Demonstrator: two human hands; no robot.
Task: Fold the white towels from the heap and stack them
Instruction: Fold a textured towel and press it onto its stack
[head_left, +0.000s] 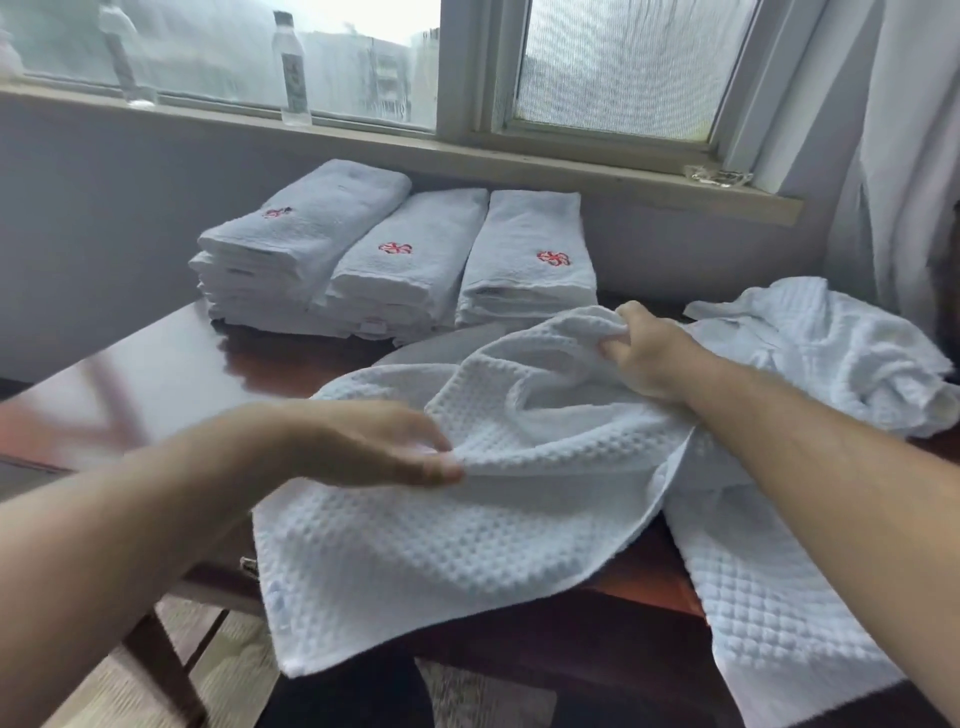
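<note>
On dark wooden table (171, 364): towel (467, 519) spread crumpled, draping over near edge; right hand (644, 353) clenched on bunched fold; left hand (374, 441) flat-fingered, touching towel; heap (841, 353) at right, three folded stacks (415, 249) behind, two bottles (291, 67) on sill (519, 156)

stacks (395, 260) behind towel (467, 519) on table (166, 364); heap (831, 353) right; bottles (293, 67) on sill

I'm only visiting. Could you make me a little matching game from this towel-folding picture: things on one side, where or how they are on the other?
1. left hand
2. right hand
3. folded stacks
4. unfolded heap

A. right end of the table
B. grips the spread towel
C. below the windowsill
D. open, fingers straight

Pairs: 1-D, 2-B, 3-C, 4-A
</note>
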